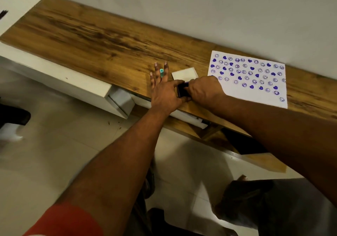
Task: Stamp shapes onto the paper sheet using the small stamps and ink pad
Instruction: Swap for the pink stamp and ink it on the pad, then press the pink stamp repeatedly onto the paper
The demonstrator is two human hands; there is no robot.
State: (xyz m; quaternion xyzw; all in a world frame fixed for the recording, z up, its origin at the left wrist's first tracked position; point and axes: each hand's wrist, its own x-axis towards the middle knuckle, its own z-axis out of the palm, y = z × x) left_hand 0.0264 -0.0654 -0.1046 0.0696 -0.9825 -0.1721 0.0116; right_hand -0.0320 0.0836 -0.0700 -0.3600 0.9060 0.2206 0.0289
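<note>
The dark purple ink pad (182,90) sits at the wooden table's front edge, between both hands. My left hand (164,93) pinches its left side with index finger and thumb, and its other fingers stretch flat over the table. A small teal stamp (161,71) shows between those straight fingers; I cannot tell whether it is held or lying on the wood. My right hand (205,90) curls over the pad's right side, hiding part of it. The paper sheet (259,90), covered with several purple hearts and smiley faces, lies to the right.
A white lid or box (185,73) lies just behind the ink pad. The long wooden table (94,35) runs along a white wall. A white drawer (120,99) hangs open under the table's edge, left of my hands. Below is tiled floor.
</note>
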